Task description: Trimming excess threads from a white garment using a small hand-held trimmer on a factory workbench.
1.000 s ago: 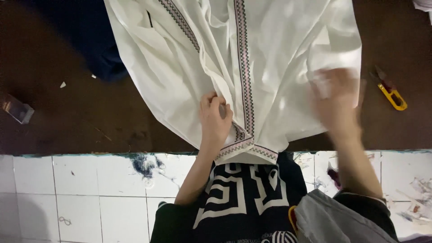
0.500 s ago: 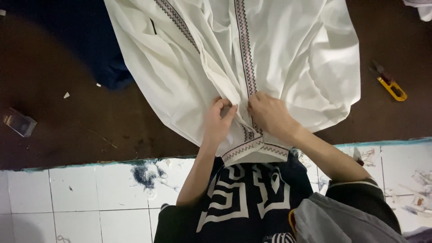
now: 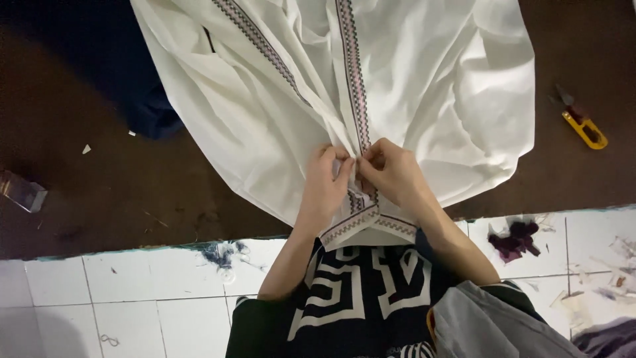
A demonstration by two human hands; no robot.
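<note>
The white garment (image 3: 278, 99) lies spread on the dark table (image 3: 99, 192), its narrow collar end hanging over the table's edge at 6 o'clock toward the person and its wide body fanning out toward 12; the long axis runs 12 to 6, along the patterned trim (image 3: 351, 79). The left hand (image 3: 324, 185) and right hand (image 3: 394, 174) meet just above the collar, fingers curled and pinching the trimmed opening between thumb and fingertips. The cloth looks laid out but still rumpled, with folds at 10 and 2 o'clock; the opening seems only now being worked. Yellow snips (image 3: 583, 126) lie well apart at 3 o'clock, untouched.
</note>
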